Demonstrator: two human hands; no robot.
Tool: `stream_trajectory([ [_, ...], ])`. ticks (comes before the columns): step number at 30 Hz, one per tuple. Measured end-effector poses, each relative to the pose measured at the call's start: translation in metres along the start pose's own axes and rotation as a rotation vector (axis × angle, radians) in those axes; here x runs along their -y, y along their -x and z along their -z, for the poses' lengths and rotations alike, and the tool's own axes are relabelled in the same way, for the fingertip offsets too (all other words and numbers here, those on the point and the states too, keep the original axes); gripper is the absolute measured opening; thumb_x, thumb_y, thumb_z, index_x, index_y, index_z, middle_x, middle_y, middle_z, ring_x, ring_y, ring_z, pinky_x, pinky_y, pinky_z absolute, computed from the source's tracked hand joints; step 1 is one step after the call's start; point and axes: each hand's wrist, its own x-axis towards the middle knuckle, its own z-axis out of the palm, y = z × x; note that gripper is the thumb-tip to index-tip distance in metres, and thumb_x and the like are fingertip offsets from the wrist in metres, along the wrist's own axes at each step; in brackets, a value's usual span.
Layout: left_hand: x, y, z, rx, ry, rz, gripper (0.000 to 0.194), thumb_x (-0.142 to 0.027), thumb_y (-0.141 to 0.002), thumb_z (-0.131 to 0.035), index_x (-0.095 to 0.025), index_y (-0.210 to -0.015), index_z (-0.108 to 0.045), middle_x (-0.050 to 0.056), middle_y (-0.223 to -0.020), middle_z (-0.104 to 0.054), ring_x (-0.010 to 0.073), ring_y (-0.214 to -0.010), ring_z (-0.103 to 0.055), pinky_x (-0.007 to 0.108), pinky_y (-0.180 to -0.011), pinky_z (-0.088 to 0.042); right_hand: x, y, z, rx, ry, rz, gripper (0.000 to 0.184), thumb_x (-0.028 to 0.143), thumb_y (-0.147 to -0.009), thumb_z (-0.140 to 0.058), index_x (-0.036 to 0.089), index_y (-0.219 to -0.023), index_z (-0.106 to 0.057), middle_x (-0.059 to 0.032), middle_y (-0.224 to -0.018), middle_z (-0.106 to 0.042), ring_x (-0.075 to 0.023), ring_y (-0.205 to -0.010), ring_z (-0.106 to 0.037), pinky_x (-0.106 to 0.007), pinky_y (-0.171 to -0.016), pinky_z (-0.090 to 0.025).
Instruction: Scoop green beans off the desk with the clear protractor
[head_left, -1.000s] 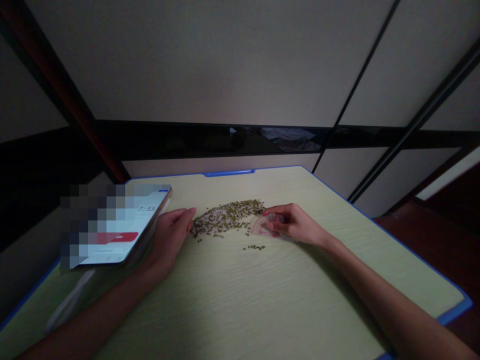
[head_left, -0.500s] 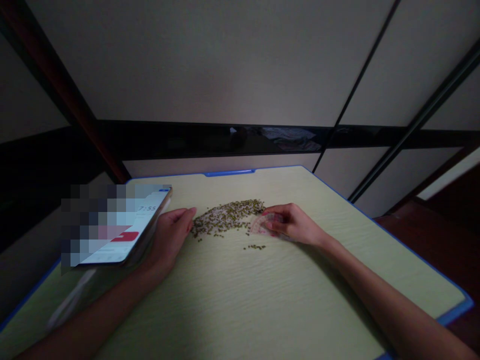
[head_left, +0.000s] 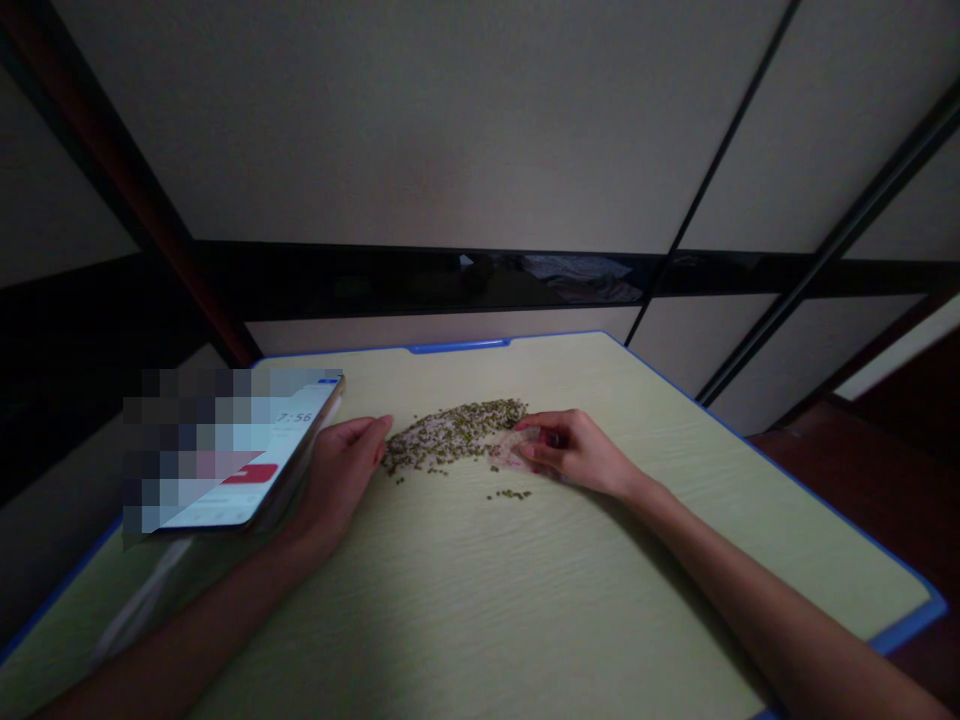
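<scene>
Green seeds (head_left: 456, 430) heaped, protractor (head_left: 510, 452) in right hand (head_left: 581, 452)

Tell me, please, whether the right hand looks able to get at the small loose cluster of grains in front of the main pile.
Probably yes: the loose cluster lies close by the right hand with nothing visible blocking the way, though that hand holds a clear protractor-like piece.
</scene>
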Motion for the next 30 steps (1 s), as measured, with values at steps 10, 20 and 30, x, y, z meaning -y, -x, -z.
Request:
stream_trajectory([
  [10,0.002,-0.002,-0.001,-0.015,-0.013,0.0,0.036,-0.035,-0.074,-0.047,-0.021,-0.043,-0.034,-0.006,-0.038,-0.032,0.0106,-0.041,-0.031,0.027,-0.047,-0.024,0.008,0.005,-0.017,0.056,-0.012,0.063,0.026,0.023,-0.074,-0.054,0.011,-0.096,-0.063,0.0032,-0.056,-0.043,-0.0083,-0.05,-0.037,-0.02,-0.044,-0.03],
  [20,0.001,-0.001,0.0,-0.006,0.0,0.026,0.036,-0.035,-0.074,-0.047,-0.021,-0.043,-0.035,-0.007,-0.038,-0.032,0.0102,-0.041,-0.03,0.027,-0.046,-0.024,0.031,0.012,-0.028,0.142,0.061,0.119,0.024,0.02,-0.074,-0.055,0.011,-0.094,-0.065,0.0044,-0.055,-0.042,-0.0077,-0.049,-0.037,-0.02,-0.046,-0.03],
  [30,-0.001,0.0,-0.001,-0.02,0.001,0.038,0.036,-0.035,-0.073,-0.047,-0.021,-0.042,-0.034,-0.007,-0.037,-0.031,0.01,-0.04,-0.029,0.026,-0.046,-0.024,0.02,0.011,-0.016,0.077,0.178,0.088,0.025,0.024,-0.074,-0.055,0.014,-0.095,-0.065,0.0041,-0.052,-0.044,-0.0081,-0.046,-0.037,-0.021,-0.044,-0.027],
])
